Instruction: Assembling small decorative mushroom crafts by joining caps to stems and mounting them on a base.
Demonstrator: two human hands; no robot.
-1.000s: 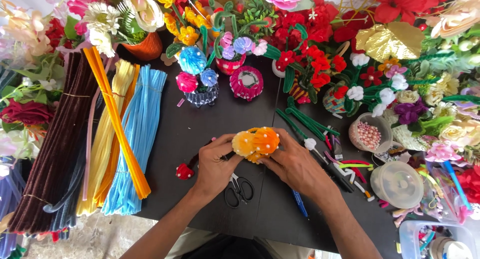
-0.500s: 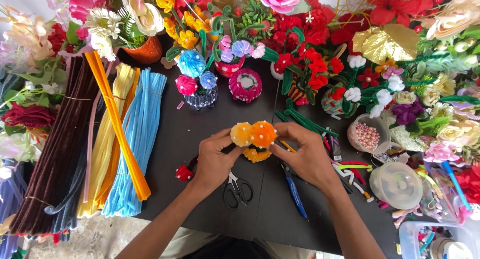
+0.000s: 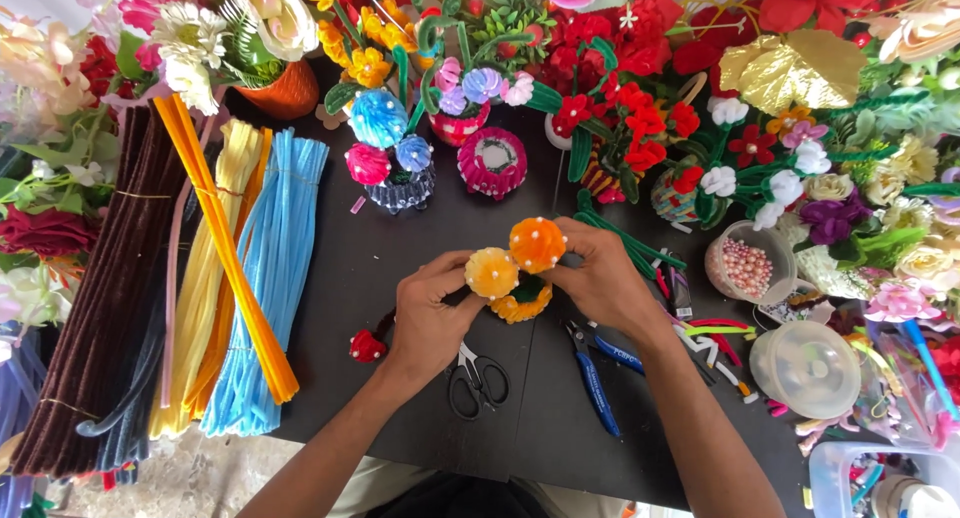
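A cluster of fuzzy orange and yellow pipe-cleaner flowers [image 3: 515, 270] sits between both hands, left hand [image 3: 432, 316] and right hand [image 3: 603, 278] pinching it above the black table [image 3: 330, 278].

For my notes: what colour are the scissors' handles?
Black: the scissors lie on the table by the left hand, head view.

Black scissors [image 3: 477, 381] and blue-handled pliers [image 3: 593, 374] lie on the dark counter [image 3: 400, 258]. Bundles of brown [image 3: 105, 298], yellow [image 3: 205, 298], orange [image 3: 225, 248] and light-blue pipe cleaners [image 3: 270, 278] lie left; a tub of pink beads [image 3: 745, 266] stands right.
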